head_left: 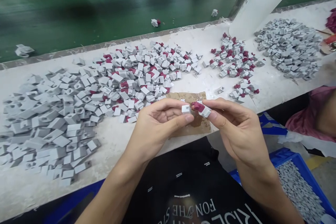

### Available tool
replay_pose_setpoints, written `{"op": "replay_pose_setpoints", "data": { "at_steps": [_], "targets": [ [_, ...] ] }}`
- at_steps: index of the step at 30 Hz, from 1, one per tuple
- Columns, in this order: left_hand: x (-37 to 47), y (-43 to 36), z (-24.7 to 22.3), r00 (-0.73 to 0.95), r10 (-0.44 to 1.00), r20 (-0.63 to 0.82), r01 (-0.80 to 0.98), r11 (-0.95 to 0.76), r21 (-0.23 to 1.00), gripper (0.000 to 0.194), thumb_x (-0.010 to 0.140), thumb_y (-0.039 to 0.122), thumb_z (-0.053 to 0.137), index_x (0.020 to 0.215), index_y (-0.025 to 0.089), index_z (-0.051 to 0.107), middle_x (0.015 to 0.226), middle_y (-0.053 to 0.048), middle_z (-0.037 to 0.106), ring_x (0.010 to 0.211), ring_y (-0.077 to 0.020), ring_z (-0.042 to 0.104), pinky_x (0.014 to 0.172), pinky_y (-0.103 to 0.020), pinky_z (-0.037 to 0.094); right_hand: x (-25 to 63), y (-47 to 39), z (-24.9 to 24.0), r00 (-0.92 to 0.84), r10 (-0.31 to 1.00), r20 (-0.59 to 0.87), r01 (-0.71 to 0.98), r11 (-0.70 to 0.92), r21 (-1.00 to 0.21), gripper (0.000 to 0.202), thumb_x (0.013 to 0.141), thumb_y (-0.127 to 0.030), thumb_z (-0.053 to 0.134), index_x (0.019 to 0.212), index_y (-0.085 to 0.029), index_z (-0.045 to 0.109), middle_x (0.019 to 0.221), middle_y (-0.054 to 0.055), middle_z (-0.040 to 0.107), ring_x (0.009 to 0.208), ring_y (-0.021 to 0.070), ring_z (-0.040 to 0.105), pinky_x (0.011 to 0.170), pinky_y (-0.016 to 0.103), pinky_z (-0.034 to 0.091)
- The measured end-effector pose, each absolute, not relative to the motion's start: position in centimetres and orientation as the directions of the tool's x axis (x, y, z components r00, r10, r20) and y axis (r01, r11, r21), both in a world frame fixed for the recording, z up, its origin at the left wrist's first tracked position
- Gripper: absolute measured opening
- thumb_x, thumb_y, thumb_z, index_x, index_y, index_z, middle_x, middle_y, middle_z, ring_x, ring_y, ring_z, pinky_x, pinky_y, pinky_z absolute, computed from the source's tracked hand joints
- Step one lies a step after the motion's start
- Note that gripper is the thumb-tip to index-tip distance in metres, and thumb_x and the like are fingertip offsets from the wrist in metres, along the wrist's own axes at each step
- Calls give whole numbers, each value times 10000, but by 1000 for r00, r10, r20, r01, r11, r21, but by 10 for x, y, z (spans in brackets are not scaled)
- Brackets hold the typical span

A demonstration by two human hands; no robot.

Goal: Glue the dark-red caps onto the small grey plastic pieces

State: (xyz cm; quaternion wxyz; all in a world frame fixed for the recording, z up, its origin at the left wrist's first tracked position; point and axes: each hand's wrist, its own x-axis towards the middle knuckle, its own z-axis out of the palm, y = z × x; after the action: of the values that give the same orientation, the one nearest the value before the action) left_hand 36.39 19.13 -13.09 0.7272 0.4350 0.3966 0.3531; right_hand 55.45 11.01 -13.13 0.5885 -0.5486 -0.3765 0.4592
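Note:
Between the thumb and fingers of my left hand (162,117) is a small grey plastic housing (186,109). My right hand (233,122) pinches a grey and maroon plastic piece (201,108), its maroon end pointing at the housing. The two parts are close together; whether they touch I cannot tell. Under my hands lies a piece of brown cardboard (187,129) at the table's front edge. Left of my hands spreads a big heap of grey housings (78,94), with maroon bits mixed in on its right part.
Grey and maroon pieces (235,57) form a smaller pile, with a grey pile (288,47) beyond. A white post (262,5) rises by the green belt (105,10), which carries a few loose pieces. Below right, a blue crate (312,175) holds small grey parts near another person's arm.

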Motion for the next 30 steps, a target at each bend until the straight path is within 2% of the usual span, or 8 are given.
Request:
{"op": "replay_pose_setpoints", "data": {
  "at_steps": [7,12,19,22,25,28,30],
  "targets": [
    [365,195,-135,449,856,-256,-144,352,925,227,802,266,1069,974,225,928,1011,-62,916,933,-267,903,902,-385,780,555,111,-135,271,962,-41,-95,-16,-995,159,1037,-279,916,1165,-360,963,1156,24,923,1069,251,892,960,401,771],
    [361,204,-124,507,828,-239,-17,286,958,169,774,239,1062,867,233,921,920,-58,881,865,-270,884,812,-375,774,563,119,-124,159,987,-7,6,-8,-1000,126,1022,-280,931,1127,-339,972,1057,42,898,1004,231,864,890,372,751],
    [348,227,-101,519,834,-187,135,136,982,247,754,393,1093,846,265,903,877,-57,836,777,-254,818,739,-386,734,565,152,-110,-25,999,-47,-69,-49,-996,122,1009,-325,945,1122,-284,964,1050,57,908,859,221,874,757,348,754],
    [333,250,-93,504,852,-138,272,-5,962,258,833,473,1015,954,272,908,897,-57,844,752,-242,782,722,-377,700,563,183,-107,-100,994,-43,49,-38,-998,176,1048,-325,884,1209,-298,951,1138,59,918,920,232,888,767,354,756],
    [314,295,-84,315,945,-91,482,-77,873,229,865,375,966,1058,266,910,982,-58,864,866,-265,809,819,-381,683,563,237,-107,-13,997,71,282,72,-957,251,1035,-313,876,1279,-283,929,1208,73,921,1088,281,882,925,443,761],
    [294,359,-79,26,997,-76,628,43,777,143,865,201,938,991,226,873,995,-64,848,965,-269,804,884,-366,653,554,314,-108,28,987,157,535,118,-837,301,1046,-198,808,1333,-199,899,1254,120,908,1150,309,856,1088,519,699],
    [282,404,-82,-113,991,-73,637,128,760,140,877,98,893,908,201,804,897,-45,794,917,-237,772,902,-358,635,539,371,-110,-22,990,136,681,115,-724,369,1055,-98,732,1395,-144,866,1314,157,886,1208,322,833,1169,529,643]
  ]
}}
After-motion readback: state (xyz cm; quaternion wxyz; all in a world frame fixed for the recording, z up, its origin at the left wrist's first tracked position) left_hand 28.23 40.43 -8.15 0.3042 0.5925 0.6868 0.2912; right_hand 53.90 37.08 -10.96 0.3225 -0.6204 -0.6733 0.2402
